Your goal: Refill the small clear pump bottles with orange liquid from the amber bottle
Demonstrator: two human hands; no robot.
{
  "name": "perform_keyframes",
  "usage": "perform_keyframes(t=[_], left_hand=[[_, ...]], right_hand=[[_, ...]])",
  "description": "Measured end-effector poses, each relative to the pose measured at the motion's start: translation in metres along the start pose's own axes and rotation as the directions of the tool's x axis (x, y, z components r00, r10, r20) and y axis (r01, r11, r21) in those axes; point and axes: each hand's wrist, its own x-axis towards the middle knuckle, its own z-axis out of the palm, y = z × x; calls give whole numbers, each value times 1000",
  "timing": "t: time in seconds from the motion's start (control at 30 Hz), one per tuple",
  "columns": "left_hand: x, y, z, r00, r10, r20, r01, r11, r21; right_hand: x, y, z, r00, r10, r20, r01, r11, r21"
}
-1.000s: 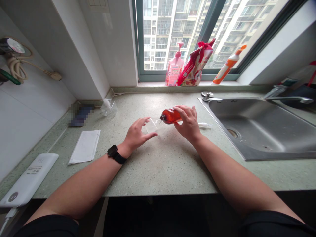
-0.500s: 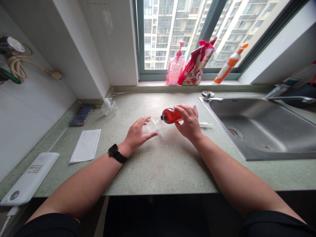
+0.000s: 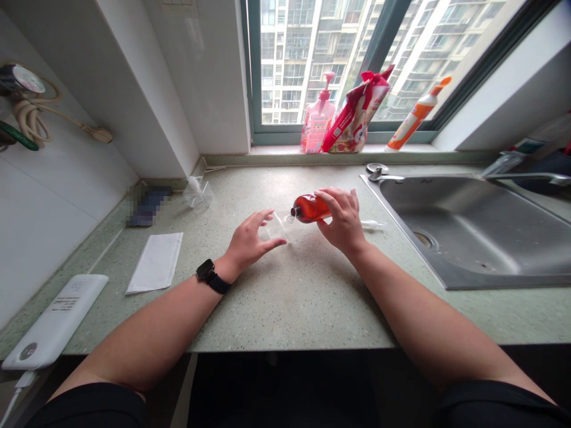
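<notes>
Left hand [image 3: 247,242], fingers grasping clear container [image 3: 277,226], middle of counter [image 3: 312,303]. Right hand [image 3: 342,222] clasps red bottle [image 3: 308,209], tipped left, mouth near container. White paper [image 3: 156,261] left, sink [image 3: 491,281] right.

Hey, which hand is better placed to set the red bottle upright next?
Likely the right hand: it grips the tilted red bottle, while the left hand is curved around the clear container.

My right hand [image 3: 341,219] hides the base of the red bottle [image 3: 307,208]. That dark thing [image 3: 149,206] is pixel mush, and the sink [image 3: 482,232] runs off-frame right.
</notes>
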Motion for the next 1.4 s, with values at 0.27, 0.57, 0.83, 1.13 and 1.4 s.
perform_keyframes(t=[0.27, 0.57, 0.83, 1.13, 1.4], left_hand=[[0, 2, -1, 999, -29, 20, 29, 1000, -6], [0, 1, 0, 1000, -18, 17, 18, 1000, 12], [0, 1, 0, 999, -28, 17, 28, 1000, 9], [0, 1, 0, 999, -30, 21, 30, 1000, 2], [0, 0, 1, 999, -32, 20, 32, 999, -1]], right_hand=[[0, -1, -1, 1000, 9, 5, -9, 1000, 5], [1, -3, -2, 1000, 20, 22, -20, 1000, -6], [1, -3, -2, 1000, 12, 18, -12, 1000, 0], [1, -4, -3, 1000, 16, 15, -16, 1000, -9], [1, -4, -3, 1000, 21, 10, -21, 1000, 9]])
